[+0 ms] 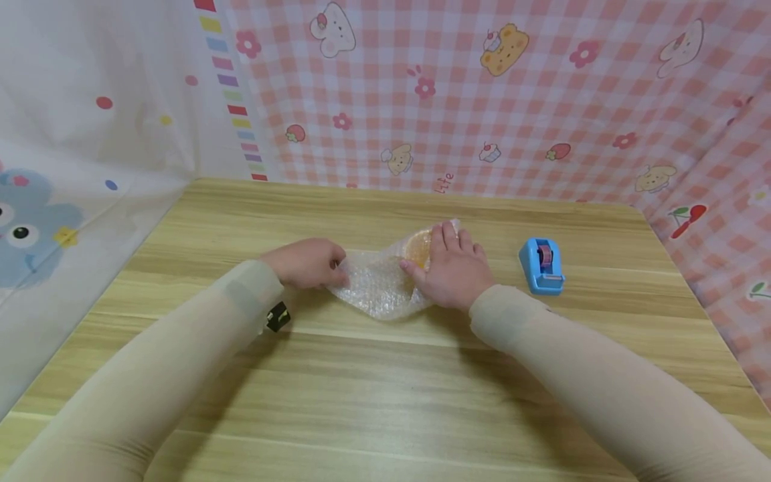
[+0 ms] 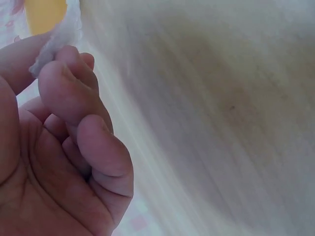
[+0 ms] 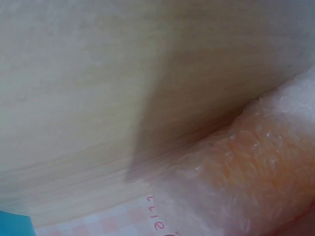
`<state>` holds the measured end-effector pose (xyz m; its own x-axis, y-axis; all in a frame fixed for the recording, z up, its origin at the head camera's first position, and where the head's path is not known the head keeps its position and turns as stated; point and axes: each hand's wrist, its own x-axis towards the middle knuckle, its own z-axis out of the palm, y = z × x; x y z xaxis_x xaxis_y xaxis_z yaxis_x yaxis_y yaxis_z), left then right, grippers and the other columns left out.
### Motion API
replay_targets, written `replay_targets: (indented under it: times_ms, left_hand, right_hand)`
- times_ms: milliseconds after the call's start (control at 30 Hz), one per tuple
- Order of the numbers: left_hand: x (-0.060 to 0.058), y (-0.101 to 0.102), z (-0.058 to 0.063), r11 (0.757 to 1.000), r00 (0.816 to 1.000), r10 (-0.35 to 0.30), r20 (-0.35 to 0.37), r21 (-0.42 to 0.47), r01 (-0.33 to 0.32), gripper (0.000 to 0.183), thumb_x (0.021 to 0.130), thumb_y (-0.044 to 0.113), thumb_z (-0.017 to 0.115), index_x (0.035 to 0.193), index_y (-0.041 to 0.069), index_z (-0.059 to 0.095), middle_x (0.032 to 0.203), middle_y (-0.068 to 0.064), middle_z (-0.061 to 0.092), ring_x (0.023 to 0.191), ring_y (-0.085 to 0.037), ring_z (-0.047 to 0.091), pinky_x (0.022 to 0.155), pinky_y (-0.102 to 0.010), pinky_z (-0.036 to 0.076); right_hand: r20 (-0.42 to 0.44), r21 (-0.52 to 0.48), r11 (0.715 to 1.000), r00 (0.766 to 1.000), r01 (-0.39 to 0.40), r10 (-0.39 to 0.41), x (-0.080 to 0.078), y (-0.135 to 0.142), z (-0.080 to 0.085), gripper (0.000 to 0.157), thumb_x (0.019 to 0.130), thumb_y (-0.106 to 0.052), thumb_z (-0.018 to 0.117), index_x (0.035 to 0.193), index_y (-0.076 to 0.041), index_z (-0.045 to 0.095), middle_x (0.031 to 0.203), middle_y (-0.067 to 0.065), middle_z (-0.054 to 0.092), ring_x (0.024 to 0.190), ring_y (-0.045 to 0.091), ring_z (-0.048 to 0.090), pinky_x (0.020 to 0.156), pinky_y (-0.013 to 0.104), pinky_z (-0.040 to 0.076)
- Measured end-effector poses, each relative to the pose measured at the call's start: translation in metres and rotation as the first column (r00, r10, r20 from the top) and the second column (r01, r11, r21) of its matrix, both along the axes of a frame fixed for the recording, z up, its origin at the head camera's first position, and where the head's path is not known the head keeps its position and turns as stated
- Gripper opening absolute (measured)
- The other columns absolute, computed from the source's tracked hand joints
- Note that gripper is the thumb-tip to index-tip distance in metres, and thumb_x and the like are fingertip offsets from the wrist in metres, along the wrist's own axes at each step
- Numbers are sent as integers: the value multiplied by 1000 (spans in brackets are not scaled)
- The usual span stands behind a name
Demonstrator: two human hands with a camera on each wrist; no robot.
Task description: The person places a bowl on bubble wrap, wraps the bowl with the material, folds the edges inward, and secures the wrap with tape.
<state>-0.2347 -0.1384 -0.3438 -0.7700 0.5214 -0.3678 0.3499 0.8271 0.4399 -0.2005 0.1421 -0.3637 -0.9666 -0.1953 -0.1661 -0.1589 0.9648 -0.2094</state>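
Clear, bumpy bubble wrap point(image 1: 375, 286) lies on the smooth wood table point(image 1: 385, 402), around something orange point(image 1: 416, 250). The left hand point(image 1: 308, 263) pinches the wrap's edge; the right hand point(image 1: 455, 269) rests on it, fingers straight.

My left hand point(image 1: 307, 263) grips the left end of a sheet of bubble wrap point(image 1: 378, 291), fingers curled at its edge, while my right hand point(image 1: 454, 273) lies flat over the other end, fingers stretched out and thumb spread. Beside that thumb an orange-yellow item point(image 1: 417, 248) shows through the plastic. To the right, apart from my hand, a blue tape dispenser point(image 1: 533, 273) stands on the wood-grain table point(image 1: 385, 402). Behind hangs a pink gingham cloth point(image 1: 385, 87) printed with cartoon animals, strawberries and flowers.
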Motion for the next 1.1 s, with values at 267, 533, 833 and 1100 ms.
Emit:
replay_targets:
  times_ms: [267,533,833,1100]
  left_hand:
    - [-4,-1,2,999,998,-19,-64,46,22,25,106,29,62,85,15,66,71,2,54,65,-13,50,64,-30,45]
    - [-5,4,9,995,995,15,-103,96,-5,24,107,29,61,92,12,71,76,1,59,70,-15,52,68,-32,45]
    - [-1,11,14,978,989,78,-124,204,-52,25,107,30,58,93,13,69,74,1,60,64,-15,54,63,-32,46]
    - [2,18,16,949,985,136,-102,300,-100,27,109,33,53,102,14,69,80,-3,66,71,-18,60,65,-32,51]
  right_hand:
    - [1,3,1000,1000,1,-1,0,0,1,108,100,-81,25,168,-1,0,177,20,-2,163,47,3,129,66,12]
    - [-6,0,1000,1000,1,-1,1,0,1,106,101,-78,28,168,0,2,177,21,0,163,48,5,129,67,13]
    - [-8,15,1000,1000,3,-3,0,0,1,107,100,-80,25,168,0,3,177,21,2,163,47,6,129,66,15]
    - [-5,25,1000,1000,0,0,0,-1,1,108,100,-81,24,168,-1,3,178,21,2,163,47,7,129,66,15]
